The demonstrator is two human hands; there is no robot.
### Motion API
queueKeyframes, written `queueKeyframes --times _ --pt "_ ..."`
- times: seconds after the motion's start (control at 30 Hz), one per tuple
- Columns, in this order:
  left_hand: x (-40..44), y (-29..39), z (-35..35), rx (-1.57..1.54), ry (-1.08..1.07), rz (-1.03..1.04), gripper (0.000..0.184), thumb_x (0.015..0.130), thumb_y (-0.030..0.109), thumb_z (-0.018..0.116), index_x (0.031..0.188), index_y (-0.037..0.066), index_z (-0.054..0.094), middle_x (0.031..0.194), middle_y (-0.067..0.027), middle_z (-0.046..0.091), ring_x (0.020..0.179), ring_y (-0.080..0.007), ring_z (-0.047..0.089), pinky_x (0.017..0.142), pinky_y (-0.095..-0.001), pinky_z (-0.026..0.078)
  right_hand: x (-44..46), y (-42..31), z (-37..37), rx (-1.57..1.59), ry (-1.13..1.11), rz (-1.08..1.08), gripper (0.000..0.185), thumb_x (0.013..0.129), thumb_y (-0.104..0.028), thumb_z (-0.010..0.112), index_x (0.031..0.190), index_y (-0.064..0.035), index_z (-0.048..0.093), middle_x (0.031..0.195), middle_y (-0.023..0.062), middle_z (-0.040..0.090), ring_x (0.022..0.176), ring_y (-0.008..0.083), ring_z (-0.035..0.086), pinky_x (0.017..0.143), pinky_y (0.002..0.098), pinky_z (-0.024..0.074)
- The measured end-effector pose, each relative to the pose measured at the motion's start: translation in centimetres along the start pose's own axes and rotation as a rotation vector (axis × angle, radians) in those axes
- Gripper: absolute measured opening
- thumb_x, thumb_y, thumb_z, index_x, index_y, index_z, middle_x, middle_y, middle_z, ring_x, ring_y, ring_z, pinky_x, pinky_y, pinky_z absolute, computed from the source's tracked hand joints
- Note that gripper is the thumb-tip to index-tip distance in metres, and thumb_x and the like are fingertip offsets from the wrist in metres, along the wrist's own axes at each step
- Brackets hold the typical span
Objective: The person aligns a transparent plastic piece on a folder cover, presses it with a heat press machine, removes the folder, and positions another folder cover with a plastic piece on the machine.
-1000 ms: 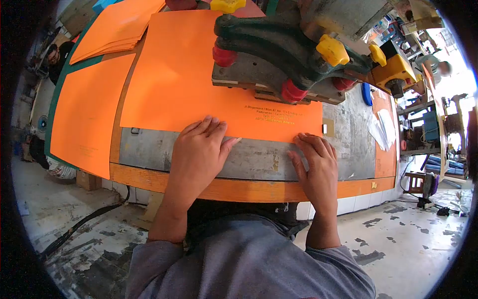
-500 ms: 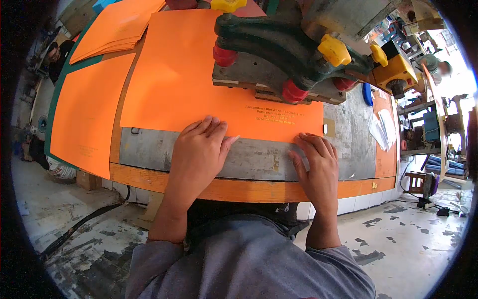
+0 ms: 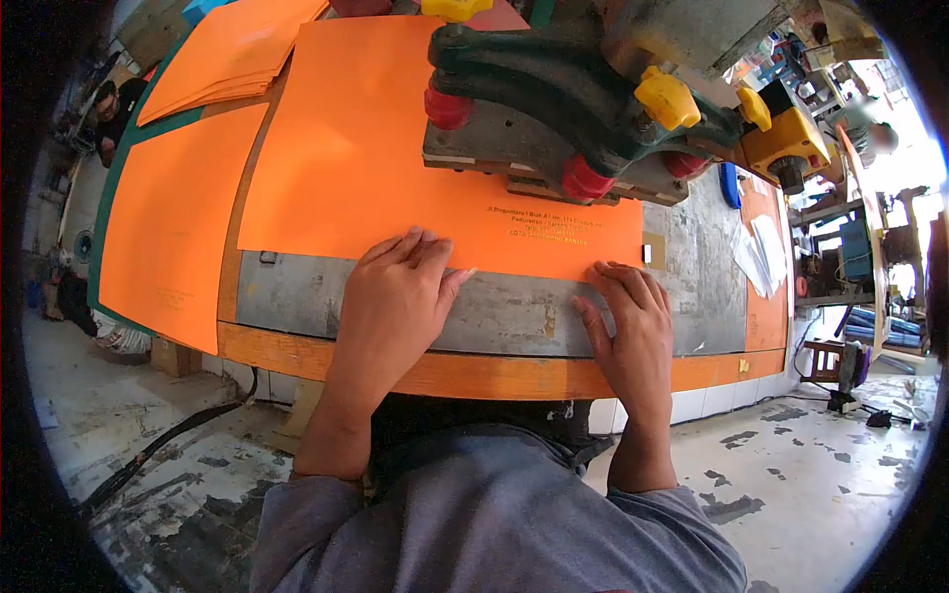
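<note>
A large orange paper sheet (image 3: 336, 148) lies flat on the grey metal bed (image 3: 494, 314), partly beneath the raised plate (image 3: 494, 148) of a press. Small lines of gold-looking print show near its front right edge. On the sheet's near edge rest the fingertips of my left hand (image 3: 395, 296), fingers extended and thumb out to the side. My right hand (image 3: 633, 326) touches the same edge near the right corner, its fingers stretched and thumb apart. Neither hand grips anything. Just beyond that corner a small white block (image 3: 647, 254) sits on a brown piece.
Left of the bed lie a stack of orange sheets (image 3: 227, 59) and another printed orange sheet (image 3: 178, 227). The press's green arm (image 3: 534, 84) with yellow knobs (image 3: 667, 99) hangs over the work. White papers (image 3: 761, 257) lie at right. Other people are in the background.
Both hands stay almost still at the sheet's near edge. The view shifts very slightly; the sheet and press look the same.
</note>
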State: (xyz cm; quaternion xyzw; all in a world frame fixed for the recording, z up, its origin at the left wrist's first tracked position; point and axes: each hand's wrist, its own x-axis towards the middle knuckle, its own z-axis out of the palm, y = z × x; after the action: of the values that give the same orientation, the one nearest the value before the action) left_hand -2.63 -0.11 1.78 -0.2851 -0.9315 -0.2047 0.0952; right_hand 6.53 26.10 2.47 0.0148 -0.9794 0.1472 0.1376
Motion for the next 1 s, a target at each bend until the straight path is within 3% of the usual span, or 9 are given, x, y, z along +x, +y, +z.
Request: queueKeyframes --times 0.4,0.47,0.73,0.83,1.0 --pt "0.3 -0.3 -0.9 0.016 -0.111 0.058 0.043 0.096 0.031 0.078 0.126 0.002 0.072 0.121 -0.0237 0.077 0.12 -0.0397 0.071 0.105 -0.0476 0.056 0.0 0.4 -0.1 0.033 -0.004 0.004 0.031 0.093 -0.021 0.079 0.119 -0.0034 0.076 0.124 0.011 0.072 0.121 0.0319 0.065 0.105 0.0459 0.0491" --pt "0.3 -0.6 -0.8 0.111 -0.137 0.156 0.04 0.095 0.027 0.077 0.126 0.003 0.071 0.12 -0.0229 0.077 0.118 -0.0391 0.071 0.104 -0.0466 0.056 -0.1 0.5 -0.1 0.051 -0.002 0.009 0.03 0.094 -0.021 0.078 0.119 -0.0038 0.076 0.125 0.0111 0.072 0.121 0.0328 0.065 0.106 0.0459 0.0484" --pt "1.3 -0.6 -1.0 0.189 -0.234 0.214 0.031 0.091 0.018 0.076 0.118 0.004 0.071 0.112 -0.0219 0.077 0.11 -0.0366 0.073 0.099 -0.0465 0.058 0.0 0.7 -0.4 0.043 -0.023 0.008 0.029 0.095 -0.021 0.077 0.119 -0.0043 0.077 0.127 0.0118 0.073 0.12 0.0342 0.066 0.108 0.0466 0.0477" --pt "1.6 -1.5 -0.6 0.243 -0.242 0.284 0.029 0.09 0.015 0.076 0.117 0.005 0.071 0.11 -0.0208 0.076 0.106 -0.0369 0.074 0.097 -0.0462 0.059 0.3 1.2 -0.4 0.051 -0.011 -0.043 0.026 0.094 -0.018 0.077 0.116 -0.004 0.077 0.124 0.0116 0.073 0.118 0.0341 0.066 0.107 0.0473 0.0487" --pt "1.8 -2.1 -1.5 0.251 -0.213 0.381 0.028 0.088 0.015 0.077 0.114 0.006 0.071 0.108 -0.0154 0.075 0.104 -0.0362 0.073 0.099 -0.0455 0.059 1.4 2.2 -0.6 -0.025 -0.06 -0.191 0.02 0.09 -0.013 0.076 0.108 -0.0044 0.075 0.108 0.0091 0.071 0.108 0.0318 0.068 0.094 0.0458 0.055"
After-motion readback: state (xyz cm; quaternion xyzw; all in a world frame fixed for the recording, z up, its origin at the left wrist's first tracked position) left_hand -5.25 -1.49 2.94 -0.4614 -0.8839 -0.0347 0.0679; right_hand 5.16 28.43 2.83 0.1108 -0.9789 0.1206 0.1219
